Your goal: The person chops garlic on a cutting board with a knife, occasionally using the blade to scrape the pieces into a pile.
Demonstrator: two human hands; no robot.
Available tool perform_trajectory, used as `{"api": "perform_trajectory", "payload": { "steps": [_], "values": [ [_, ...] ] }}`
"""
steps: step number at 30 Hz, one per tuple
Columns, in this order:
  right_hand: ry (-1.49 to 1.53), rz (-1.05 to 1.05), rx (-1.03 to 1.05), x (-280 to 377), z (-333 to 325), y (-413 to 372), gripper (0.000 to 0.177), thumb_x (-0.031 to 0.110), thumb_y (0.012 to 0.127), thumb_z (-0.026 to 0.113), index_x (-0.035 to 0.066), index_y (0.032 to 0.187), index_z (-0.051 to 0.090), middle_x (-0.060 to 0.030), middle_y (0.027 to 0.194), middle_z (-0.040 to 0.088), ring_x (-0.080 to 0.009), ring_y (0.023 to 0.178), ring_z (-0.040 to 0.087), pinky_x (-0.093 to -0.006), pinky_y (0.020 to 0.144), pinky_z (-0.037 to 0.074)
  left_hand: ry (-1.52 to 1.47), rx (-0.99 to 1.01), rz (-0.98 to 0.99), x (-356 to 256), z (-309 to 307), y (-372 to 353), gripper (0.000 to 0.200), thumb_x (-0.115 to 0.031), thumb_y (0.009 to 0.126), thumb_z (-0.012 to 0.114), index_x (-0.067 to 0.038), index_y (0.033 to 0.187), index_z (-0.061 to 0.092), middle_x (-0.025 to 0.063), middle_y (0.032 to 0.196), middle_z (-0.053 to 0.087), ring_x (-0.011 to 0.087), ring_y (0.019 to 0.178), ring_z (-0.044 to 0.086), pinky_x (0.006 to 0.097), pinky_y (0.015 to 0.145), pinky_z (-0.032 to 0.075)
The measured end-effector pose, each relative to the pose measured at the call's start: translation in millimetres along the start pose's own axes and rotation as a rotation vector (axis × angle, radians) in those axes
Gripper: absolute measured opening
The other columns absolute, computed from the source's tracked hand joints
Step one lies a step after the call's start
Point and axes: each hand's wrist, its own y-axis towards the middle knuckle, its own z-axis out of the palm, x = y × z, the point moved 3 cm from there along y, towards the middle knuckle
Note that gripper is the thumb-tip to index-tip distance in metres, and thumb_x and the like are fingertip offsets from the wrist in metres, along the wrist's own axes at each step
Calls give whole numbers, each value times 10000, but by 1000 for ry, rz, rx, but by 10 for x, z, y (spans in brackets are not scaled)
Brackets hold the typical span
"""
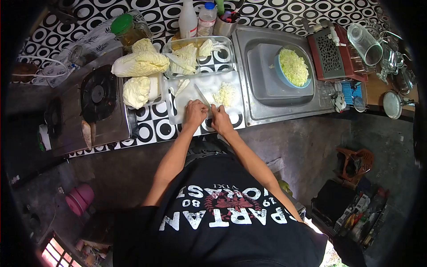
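A knife (pixel 202 95) points up and left over a translucent cutting board (pixel 180 104), its handle end at my right hand (pixel 221 119), whose fingers are wrapped round it. My left hand (pixel 195 114) is beside it, fingers bent and pressed down on the board by the blade; what they hold is too small to name. Chopped pale cabbage (pixel 225 95) lies in a heap just beyond my right hand. A thin leaf strip (pixel 182 86) rests near the board's far left. Cabbage leaves (pixel 184 58) fill part of a clear tray (pixel 232 66) behind the board.
Whole cabbages (pixel 140 63) sit on the left beside a gas stove (pixel 118 118). On the right, a sink (pixel 249 107) holds an upturned grey basin (pixel 262 66) and a blue bowl (pixel 279 71) of chopped cabbage. Bottles (pixel 207 22) and a green-lidded jar (pixel 122 26) stand behind.
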Motion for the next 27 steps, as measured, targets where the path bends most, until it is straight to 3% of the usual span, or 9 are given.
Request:
{"api": "perform_trajectory", "payload": {
  "steps": [4,6,12,22,25,27],
  "values": [
    [15,-15,26,24,-112,0,602,-18,660,607,1,1234,426,-259,942,469,-448,814,568,-474,733,487,-2,-35,18,8,1,-13,103,-99,668,585,-110,686,686,44,848,618,280,883,528,403,796,423],
    [35,-25,37,24,-157,-93,517,-43,669,560,-22,1179,476,-253,848,475,-423,761,541,-458,692,458,6,-27,4,-11,-14,-22,102,-99,670,583,-111,685,683,41,851,618,279,886,527,403,799,423],
    [30,-58,-73,-31,-2,-290,506,-35,706,541,0,1203,452,-238,866,465,-424,743,544,-470,660,460,5,-13,-10,-2,-5,-11,106,-101,670,578,-117,693,681,37,854,616,277,897,524,402,812,422],
    [0,-35,-15,75,-72,-38,500,-39,701,548,-9,1192,460,-240,896,467,-427,742,553,-479,654,467,-16,-102,34,11,-13,-3,64,-86,644,615,-85,678,670,94,754,621,298,817,542,391,760,444],
    [8,-24,9,66,-109,-188,504,-44,689,556,-14,1184,467,-241,888,469,-420,755,550,-466,659,468,-79,-78,-42,31,-35,6,43,-84,643,630,-74,668,664,108,729,621,303,795,548,387,751,449],
    [-25,-4,79,41,-81,-296,617,-16,653,639,17,1221,399,-261,971,452,-457,832,561,-480,710,492,-74,-77,-45,34,-40,7,40,-86,648,631,-71,666,663,111,731,621,304,792,549,388,752,448]
  ]
}}
